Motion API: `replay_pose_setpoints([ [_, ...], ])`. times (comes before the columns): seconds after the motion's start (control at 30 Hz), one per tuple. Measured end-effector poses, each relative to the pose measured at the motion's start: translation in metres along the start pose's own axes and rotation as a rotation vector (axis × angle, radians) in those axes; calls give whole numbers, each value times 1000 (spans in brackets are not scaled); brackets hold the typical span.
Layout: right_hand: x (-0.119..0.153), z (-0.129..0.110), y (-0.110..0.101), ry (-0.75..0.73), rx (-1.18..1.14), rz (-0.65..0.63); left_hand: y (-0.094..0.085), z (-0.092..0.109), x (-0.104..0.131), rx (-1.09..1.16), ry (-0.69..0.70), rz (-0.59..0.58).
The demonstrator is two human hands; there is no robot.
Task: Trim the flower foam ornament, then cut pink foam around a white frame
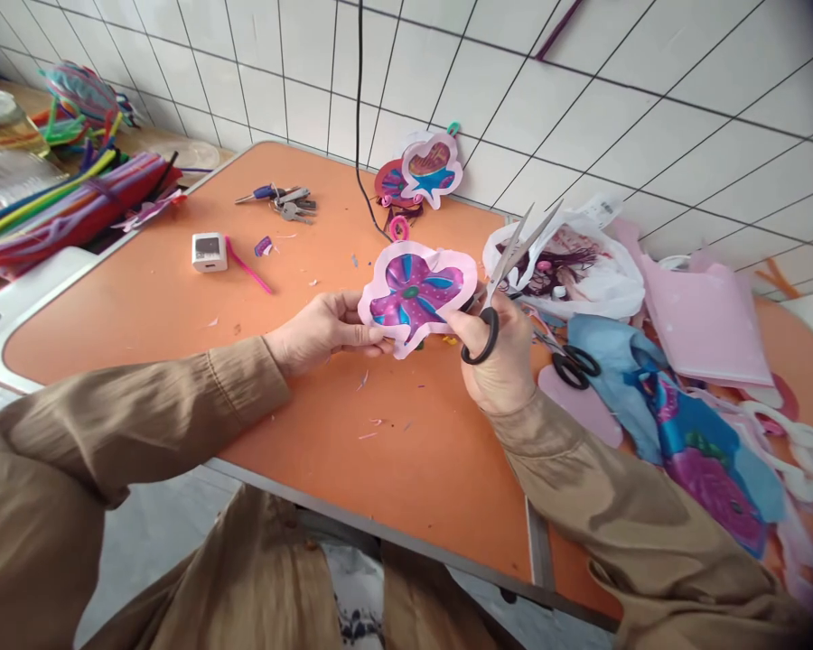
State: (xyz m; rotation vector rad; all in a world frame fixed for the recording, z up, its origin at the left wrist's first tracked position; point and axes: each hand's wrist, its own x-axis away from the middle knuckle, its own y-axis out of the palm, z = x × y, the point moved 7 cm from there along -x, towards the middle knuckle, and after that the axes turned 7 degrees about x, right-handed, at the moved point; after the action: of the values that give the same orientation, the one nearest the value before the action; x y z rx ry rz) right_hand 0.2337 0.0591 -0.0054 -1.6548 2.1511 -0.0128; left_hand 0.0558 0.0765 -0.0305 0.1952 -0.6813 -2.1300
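Observation:
My left hand (312, 334) pinches the lower left edge of a pink-bordered fabric cut-out (410, 293). A purple and blue bow with a green centre is printed on it. Scissors (513, 257) with black handles are in my right hand (505, 366), their blades pointing up and away, parted and clear of the cut-out. The right thumb also rests on the cut-out's right edge; the other right fingers are mostly hidden behind.
Keys (288, 200), a white charger (209, 252) and a pink strip (250, 266) lie left. Finished-looking cut-outs (430, 170) lean against the tiled wall. A plastic bag (610, 262), second scissors (574, 366), pink sheet (708, 316) and printed fabric (711, 469) cover the right side.

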Motion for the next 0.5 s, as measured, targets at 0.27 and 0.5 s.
replay_pose_setpoints([
  [0.27, 5, 2, -4, 74, -186, 92, 0, -3, -1, 9, -47, -58],
  [0.5, 8, 1, 0, 67, -299, 106, -5, 2, 1, 12, -45, 26],
])
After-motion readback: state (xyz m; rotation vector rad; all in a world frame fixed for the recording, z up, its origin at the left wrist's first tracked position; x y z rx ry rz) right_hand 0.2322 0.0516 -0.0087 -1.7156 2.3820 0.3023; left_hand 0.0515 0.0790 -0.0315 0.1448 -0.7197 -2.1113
